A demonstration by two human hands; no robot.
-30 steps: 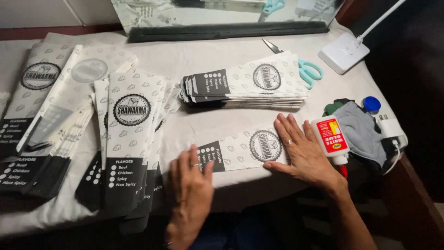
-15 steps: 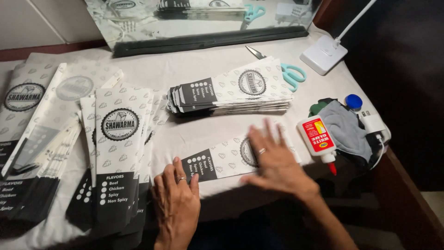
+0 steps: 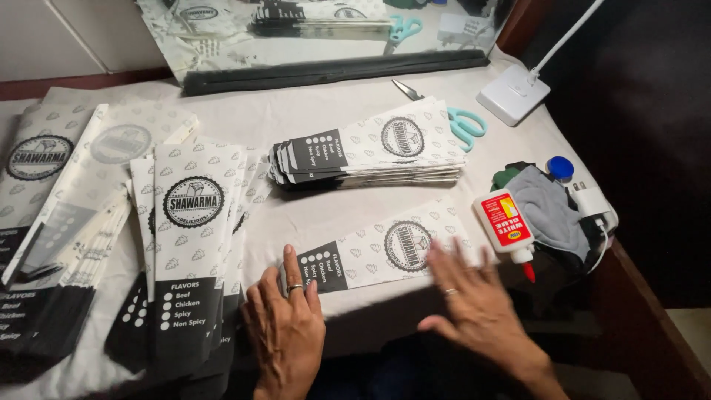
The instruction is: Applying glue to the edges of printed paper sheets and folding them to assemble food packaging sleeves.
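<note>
Two bare hands lie flat at the near edge of a cloth-covered table [image 3: 311, 111], both spread and gripping nothing. The left hand [image 3: 285, 333] rests palm down with its fingertips [image 3: 290, 259] touching the dark end of a single paper sleeve [image 3: 378, 252]; a ring shows on one finger. The right hand [image 3: 474, 307], slightly blurred, has its fingers fanned over the sleeve's pale right end, also with a ring.

The sleeve lies lengthwise along the near edge, flat, white with a small leaf pattern, a round black emblem at its middle and a black panel at its left end. Left of the sleeve, a fanned batch of sleeves [image 3: 189, 252] of the same print lies with the dark ends toward the wearer, and further left of it sit more sheets [image 3: 52, 200], partly folded.

Just beyond the sleeve stands a neat stack [image 3: 370, 152] of finished sleeves. To the sleeve's right, a white glue bottle [image 3: 507, 226] with a red label lies just beside a grey cloth [image 3: 552, 211], with a blue cap [image 3: 561, 168] behind it. Beyond the stack, teal-handled scissors [image 3: 459, 122] poke out from under its far edge, a white lamp base [image 3: 513, 94] sits further right, and a mirror [image 3: 318, 30] leans at the table's far edge.
</note>
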